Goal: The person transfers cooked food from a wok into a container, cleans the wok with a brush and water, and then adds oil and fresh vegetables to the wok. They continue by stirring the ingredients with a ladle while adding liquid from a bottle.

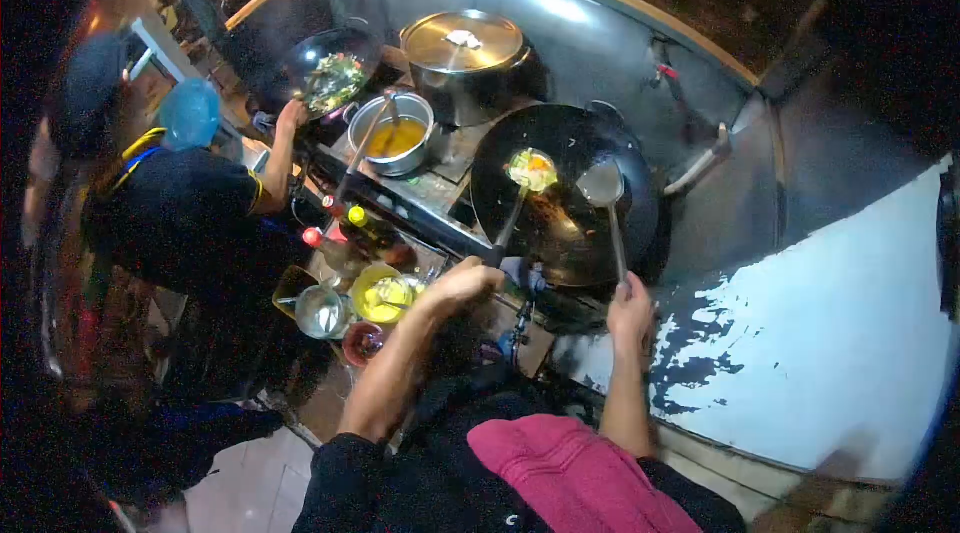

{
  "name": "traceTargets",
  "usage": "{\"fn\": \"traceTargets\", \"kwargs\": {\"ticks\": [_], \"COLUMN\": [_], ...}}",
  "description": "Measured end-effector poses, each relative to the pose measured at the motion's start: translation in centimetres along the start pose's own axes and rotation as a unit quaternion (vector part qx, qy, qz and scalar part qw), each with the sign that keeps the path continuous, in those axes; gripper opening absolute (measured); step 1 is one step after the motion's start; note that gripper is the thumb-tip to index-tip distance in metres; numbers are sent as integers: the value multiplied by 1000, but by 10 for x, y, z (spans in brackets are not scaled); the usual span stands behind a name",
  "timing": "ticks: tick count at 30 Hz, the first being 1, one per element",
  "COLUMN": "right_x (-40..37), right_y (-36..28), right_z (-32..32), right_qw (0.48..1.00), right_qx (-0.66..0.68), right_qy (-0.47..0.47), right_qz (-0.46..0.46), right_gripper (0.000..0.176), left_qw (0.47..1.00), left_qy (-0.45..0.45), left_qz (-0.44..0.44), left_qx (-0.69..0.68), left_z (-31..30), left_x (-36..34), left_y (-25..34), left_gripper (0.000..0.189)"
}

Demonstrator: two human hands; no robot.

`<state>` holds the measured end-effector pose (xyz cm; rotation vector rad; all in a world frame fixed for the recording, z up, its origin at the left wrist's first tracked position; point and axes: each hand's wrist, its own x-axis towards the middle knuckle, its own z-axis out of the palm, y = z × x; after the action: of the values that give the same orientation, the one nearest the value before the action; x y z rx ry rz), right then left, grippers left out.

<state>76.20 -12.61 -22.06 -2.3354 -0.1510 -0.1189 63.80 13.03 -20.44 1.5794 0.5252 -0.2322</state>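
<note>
My left hand (468, 285) is closed around the dark handle of a ladle (512, 220) that reaches over the large black wok (490, 173). Pale green and orange food (533, 170), resembling egg with vegetables, fills its bowl and hides the metal. My right hand (630, 311) grips the shaft of a wok spatula (602, 183), whose broad blade is inside the same wok, to the right of the food. Dark oil or sauce glistens on the wok's bottom.
Left of the wok stand a pot of orange liquid (428, 145) and a large lidded pot (425, 43). Bottles (330, 248) and a yellow bowl (362, 290) sit near my left forearm. A co-worker (190, 188) tends another wok (285, 73). A metal splash guard (620, 43) curves behind.
</note>
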Motion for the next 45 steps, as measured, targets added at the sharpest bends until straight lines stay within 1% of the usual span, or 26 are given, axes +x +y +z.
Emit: {"fn": "traceTargets", "kwargs": {"ticks": [2,4,5,8,9,10,11,13,14,16,17,19,22,23,25,29,30,32,34,35,37,38,39,42,43,45], "right_x": [6,13,15,19,21,26,29,42,55,81,85,94,97,96,93,78,79,79,79,81,91,100,105,118,121,120], "right_y": [-25,-25,-31,-44,-47,-47,-45,-37,-29,-10,-7,-10,-14,-14,-11,-1,3,21,20,20,22,36,38,35,31,26], "right_z": [-30,-39,-47,-67,-71,-75,-75,-69,-61,-36,-25,0,28,34,44,52,62,88,103,111,121,137,141,131,123,109], "right_qw": [991,990,984,972,966,958,958,954,954,943,943,938,932,931,932,935,934,952,943,938,934,960,973,987,992,993], "right_qx": [-120,-123,-162,-210,-225,-241,-241,-250,-249,-127,-125,9,70,72,115,144,144,159,214,225,224,209,191,120,82,60], "right_qy": [-39,-47,-51,-82,-96,-111,-112,-157,-157,-290,-290,-327,-339,-341,-321,-292,-294,-241,-232,-237,-241,-183,-121,-67,-61,-27], "right_qz": [36,55,51,62,85,107,108,52,52,101,102,117,107,105,120,145,144,100,108,120,139,48,-44,-84,-78,-101], "right_gripper": [28,29,28,28,26,25,25,23,23,21,21,17,16,16,19,20,20,21,21,23,25,28,32,38,39,38], "left_qw": [999,999,999,997,998,998,999,998,998,997,997,998,998,999,999,999,999,999,999,999,999,999,998,992,992,996], "left_qy": [-35,-29,-33,56,-8,-7,0,-5,-5,-16,-21,-12,-25,-1,25,-14,-22,0,15,-30,-6,17,17,-48,-48,43], "left_qz": [-20,-26,-28,-56,-53,-53,-37,-61,-61,-51,-44,-36,-30,-20,-11,-8,-10,-24,15,-28,-31,-36,-7,-116,-114,-79], "left_qx": [-12,-7,-6,-12,-22,-23,-4,-11,-10,-53,-62,-50,-45,-46,-47,-41,-39,-34,-43,-20,-23,-30,60,-10,-10,7], "left_z": [-4,-5,-3,1,-5,-7,-9,-13,-16,-20,-24,-29,-36,-35,-36,-42,-42,-39,-36,-42,-38,-36,-37,-37,-35,-22], "left_x": [2,3,0,-18,-20,-21,-22,-18,-20,-29,-27,-26,-28,-27,-30,-37,-38,-40,-43,-43,-43,-43,-42,-30,-28,-28], "left_y": [-2,-7,-3,15,25,29,31,30,36,53,53,58,68,68,70,77,75,73,72,71,64,60,57,47,43,48], "left_gripper": [22,21,21,20,20,20,19,17,17,17,17,18,17,17,18,18,18,19,19,18,18,18,17,17,17,21]}}
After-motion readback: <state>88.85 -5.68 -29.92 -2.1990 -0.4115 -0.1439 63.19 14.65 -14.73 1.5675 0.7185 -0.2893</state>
